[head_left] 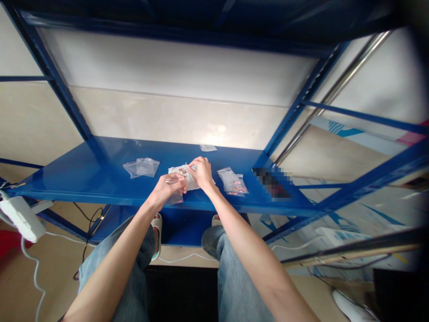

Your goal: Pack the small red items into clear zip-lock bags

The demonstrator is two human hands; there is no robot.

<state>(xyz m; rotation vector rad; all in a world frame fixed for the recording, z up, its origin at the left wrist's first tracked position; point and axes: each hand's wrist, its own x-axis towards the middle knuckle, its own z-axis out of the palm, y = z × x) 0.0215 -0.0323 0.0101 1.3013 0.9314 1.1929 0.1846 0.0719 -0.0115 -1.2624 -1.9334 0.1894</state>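
Observation:
My left hand (170,184) is closed on a small clear plastic bag (175,199), which hangs below the fingers by the shelf's front edge. A few small pinkish pieces show at its bottom. Just to the right, my right hand (202,172) bends over a white crumpled sheet or pouch (191,182). Its thumb and fingers are drawn together close above it, and what they pinch, if anything, is too small to tell. Small brownish pieces (182,171) lie on the white sheet, between the two hands.
On the blue metal shelf (103,179), flat clear zip bags (144,167) lie left. Bags with pink pieces (237,185) lie right, beside a pixelated dark object (273,183). A small white packet (208,148) sits behind. A white power strip (22,217) hangs at the left corner.

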